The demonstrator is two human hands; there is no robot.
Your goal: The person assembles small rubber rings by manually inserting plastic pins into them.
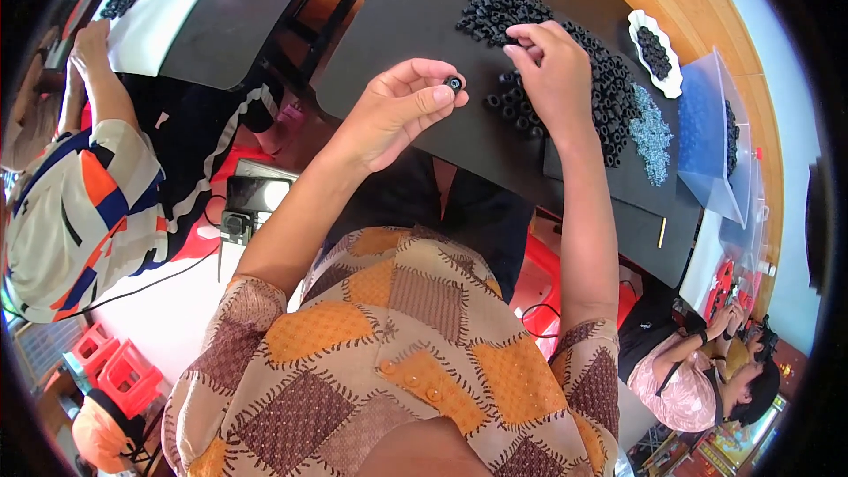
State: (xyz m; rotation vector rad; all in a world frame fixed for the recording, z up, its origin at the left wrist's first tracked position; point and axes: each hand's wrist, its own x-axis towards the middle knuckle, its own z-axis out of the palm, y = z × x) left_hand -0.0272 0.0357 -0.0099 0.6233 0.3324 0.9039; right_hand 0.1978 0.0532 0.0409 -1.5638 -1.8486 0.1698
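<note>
My left hand [402, 110] is raised over the near edge of the dark table [389, 26]. Its thumb and fingertips pinch a small black ring-like part [454, 84] with a pale bluish centre. Above a spread of small black ring-shaped parts [609, 97] is my right hand [561, 79], thumb and forefinger curled toward each other. Something dark shows between those fingertips, but I cannot tell whether it is a held part or the pile behind. Small clear-blue pieces [652, 137] lie heaped to the right of the black parts.
A white scalloped dish [671, 84] with black parts and a clear bluish plastic bin [707, 132] stand at the right. A yellow-ended stick [662, 232] lies near the table's right edge. At the left, a co-worker [97, 203] sits by another table [230, 31]. Another person [680, 380] is at lower right.
</note>
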